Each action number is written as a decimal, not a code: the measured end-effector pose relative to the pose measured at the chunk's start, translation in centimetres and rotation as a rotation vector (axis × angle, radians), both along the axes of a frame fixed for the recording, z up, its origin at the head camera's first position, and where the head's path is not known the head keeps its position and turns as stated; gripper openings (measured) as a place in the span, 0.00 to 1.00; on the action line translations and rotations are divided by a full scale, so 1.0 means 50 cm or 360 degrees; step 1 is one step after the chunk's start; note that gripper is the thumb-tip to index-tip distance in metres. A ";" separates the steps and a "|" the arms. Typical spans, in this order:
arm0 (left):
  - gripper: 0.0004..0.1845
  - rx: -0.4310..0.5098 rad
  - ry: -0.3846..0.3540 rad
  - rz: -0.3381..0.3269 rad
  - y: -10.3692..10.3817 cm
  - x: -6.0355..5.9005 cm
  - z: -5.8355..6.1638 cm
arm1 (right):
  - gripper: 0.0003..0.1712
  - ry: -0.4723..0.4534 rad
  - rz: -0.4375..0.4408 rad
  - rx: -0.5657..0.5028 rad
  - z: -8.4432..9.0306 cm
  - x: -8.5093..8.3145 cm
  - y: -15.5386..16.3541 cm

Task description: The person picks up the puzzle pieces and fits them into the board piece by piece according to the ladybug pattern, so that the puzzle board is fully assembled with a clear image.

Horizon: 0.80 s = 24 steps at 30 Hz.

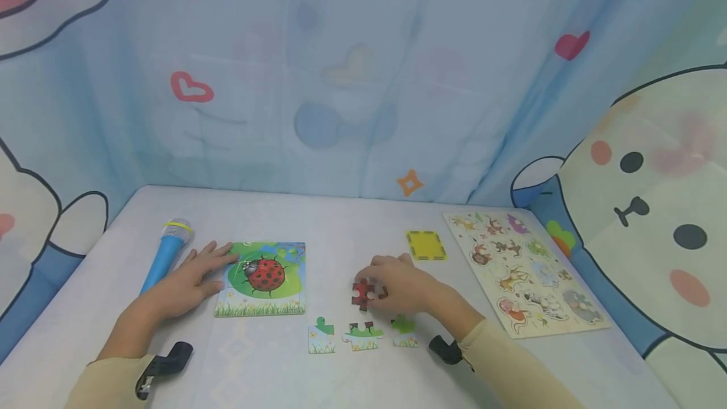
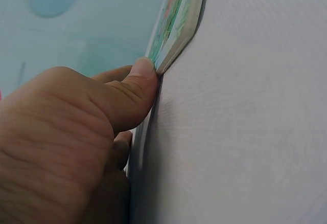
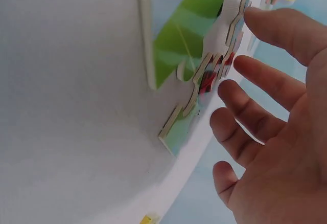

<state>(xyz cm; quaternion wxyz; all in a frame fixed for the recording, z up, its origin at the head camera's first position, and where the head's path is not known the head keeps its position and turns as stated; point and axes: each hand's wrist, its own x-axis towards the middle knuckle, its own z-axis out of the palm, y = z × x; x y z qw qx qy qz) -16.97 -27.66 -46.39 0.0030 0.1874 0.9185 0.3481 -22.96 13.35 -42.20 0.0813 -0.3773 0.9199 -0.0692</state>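
Note:
My left hand (image 1: 193,278) rests with extended fingers on the left side of a square ladybug picture board (image 1: 265,278). In the left wrist view, its thumb touches the board's edge (image 2: 179,42). My right hand (image 1: 400,283) hovers low over a red jigsaw piece (image 1: 361,294), partly covering the pieces there. The right wrist view shows its fingers spread and loosely bent beside several wooden pieces on the table, with no piece visibly gripped. Nearer me lie a corner piece (image 1: 322,339), a middle grass piece (image 1: 363,338) and another green piece (image 1: 404,327).
A blue toy microphone (image 1: 161,260) lies left of my left hand. Beyond my right hand is a yellow square tile (image 1: 426,245). A wooden animal puzzle board (image 1: 500,251) lies at the right of the table. A blue curtain (image 1: 341,81) hangs behind the table.

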 end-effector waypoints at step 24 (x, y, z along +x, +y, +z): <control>0.27 0.0023 0.0018 -0.0008 -0.004 0.000 -0.005 | 0.21 0.0043 0.0136 -0.0120 0.014 -0.019 -0.069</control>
